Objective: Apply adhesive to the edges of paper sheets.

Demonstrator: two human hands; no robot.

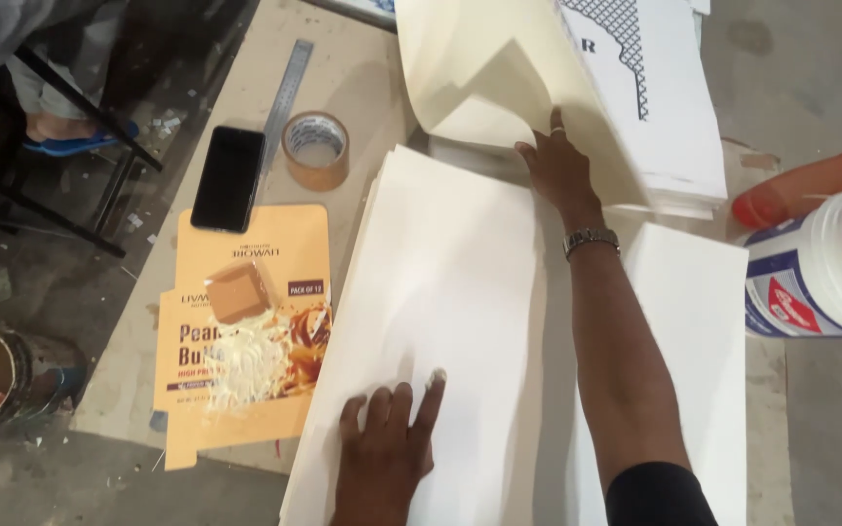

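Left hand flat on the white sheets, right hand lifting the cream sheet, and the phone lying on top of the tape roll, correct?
Not quite. In the head view the phone lies flat beside the tape roll, not on it. The left hand does press the white sheets, and the right hand lifts the cream sheet.
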